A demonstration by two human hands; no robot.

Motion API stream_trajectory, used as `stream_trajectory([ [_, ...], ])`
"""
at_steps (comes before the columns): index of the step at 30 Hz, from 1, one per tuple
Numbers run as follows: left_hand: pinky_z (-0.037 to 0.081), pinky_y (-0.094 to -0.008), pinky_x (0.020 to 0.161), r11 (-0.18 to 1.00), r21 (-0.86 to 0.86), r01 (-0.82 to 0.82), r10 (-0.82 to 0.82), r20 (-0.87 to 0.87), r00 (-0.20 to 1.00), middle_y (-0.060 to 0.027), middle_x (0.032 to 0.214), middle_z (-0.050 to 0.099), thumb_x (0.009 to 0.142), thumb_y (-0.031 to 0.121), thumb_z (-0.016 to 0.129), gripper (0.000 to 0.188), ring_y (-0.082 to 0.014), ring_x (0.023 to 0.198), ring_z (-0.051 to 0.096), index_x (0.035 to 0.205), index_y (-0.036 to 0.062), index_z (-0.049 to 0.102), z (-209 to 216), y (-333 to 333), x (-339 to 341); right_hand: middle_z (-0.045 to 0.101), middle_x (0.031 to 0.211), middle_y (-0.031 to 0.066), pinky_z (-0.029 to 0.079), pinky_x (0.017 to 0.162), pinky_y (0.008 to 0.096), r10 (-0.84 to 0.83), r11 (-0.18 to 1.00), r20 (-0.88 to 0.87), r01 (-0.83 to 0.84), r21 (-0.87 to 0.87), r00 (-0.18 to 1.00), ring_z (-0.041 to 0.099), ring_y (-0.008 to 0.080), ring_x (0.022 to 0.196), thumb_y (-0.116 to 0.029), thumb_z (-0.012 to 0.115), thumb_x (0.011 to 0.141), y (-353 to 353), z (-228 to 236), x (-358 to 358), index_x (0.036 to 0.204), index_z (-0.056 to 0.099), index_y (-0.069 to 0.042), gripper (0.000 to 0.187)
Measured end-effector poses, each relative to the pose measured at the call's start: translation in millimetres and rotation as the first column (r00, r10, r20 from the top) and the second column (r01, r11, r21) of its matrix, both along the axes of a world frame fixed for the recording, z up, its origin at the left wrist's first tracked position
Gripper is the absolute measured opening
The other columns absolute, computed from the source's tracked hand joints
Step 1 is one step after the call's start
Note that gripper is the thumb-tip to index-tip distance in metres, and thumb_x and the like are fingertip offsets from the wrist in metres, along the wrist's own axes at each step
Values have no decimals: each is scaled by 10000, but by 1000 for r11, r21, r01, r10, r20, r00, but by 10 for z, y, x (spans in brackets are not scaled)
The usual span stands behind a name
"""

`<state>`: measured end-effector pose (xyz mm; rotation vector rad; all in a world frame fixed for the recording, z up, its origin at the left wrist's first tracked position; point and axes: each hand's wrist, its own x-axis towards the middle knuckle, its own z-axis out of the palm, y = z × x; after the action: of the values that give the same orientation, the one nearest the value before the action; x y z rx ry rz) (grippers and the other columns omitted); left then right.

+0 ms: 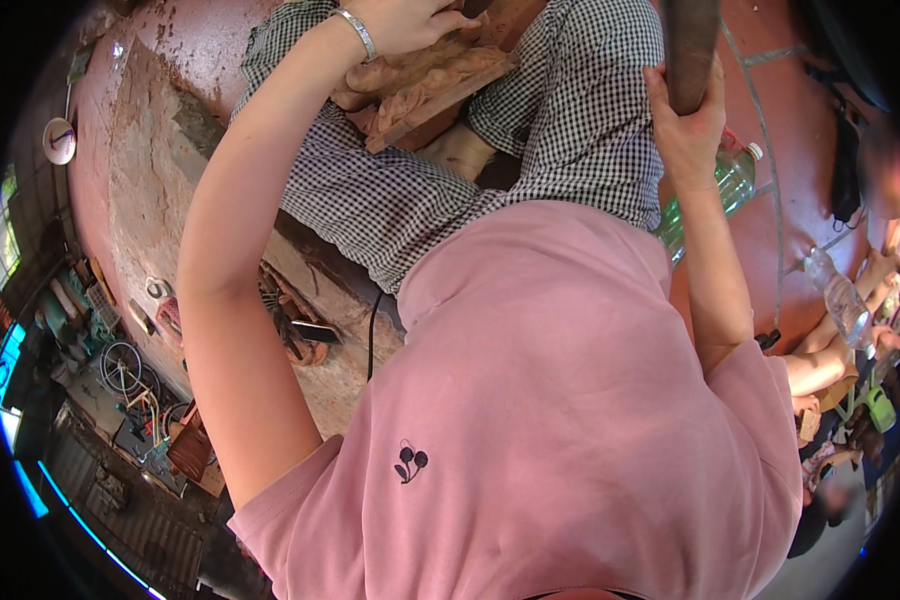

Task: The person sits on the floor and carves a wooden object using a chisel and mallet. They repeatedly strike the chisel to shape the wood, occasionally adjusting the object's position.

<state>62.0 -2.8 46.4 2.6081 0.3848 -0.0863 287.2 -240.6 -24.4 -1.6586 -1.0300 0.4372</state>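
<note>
My left hand (415, 22), with a silver bracelet at its wrist, is at the top edge of the view with its fingers curled. Part of it is cut off, and what it grips, perhaps a small dark end, I cannot make out. Just below it a carved piece of wood (440, 97) with relief work lies between my legs. To the right, my right hand (692, 135) is wrapped round a thick dark wooden bar (692, 50) that runs up out of the view; its far end is hidden. The bar is raised near my right knee, apart from the carving.
A green plastic bottle (736, 178) lies by my right thigh, and a clear bottle (838, 292) farther right near another person's arms (820, 365). At left, a big wooden slab (150, 170) carries several tools (288, 330) and a phone (316, 331). A dark cable (373, 335) hangs beside my hip.
</note>
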Motion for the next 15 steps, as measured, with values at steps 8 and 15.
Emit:
stream_trajectory([
  [8,517,-448,604,950,286,124,-88,-134,987,-168,723,658,842,247,655,427,-346,670,664,1194,14,586,-64,-114,13,655,1111,86,510,891,293,48,998,392,-27,-58,919,644,181,999,-45,721,865,53,142,-8,1383,470,-14,577],
  [15,528,-438,628,937,309,159,-87,-233,968,-162,758,671,836,273,648,441,-339,697,669,1210,45,592,-18,-187,64,592,1325,162,482,993,343,65,997,234,-55,-49,970,590,275,1210,1,674,836,-31,79,-56,1421,474,-85,624],
])
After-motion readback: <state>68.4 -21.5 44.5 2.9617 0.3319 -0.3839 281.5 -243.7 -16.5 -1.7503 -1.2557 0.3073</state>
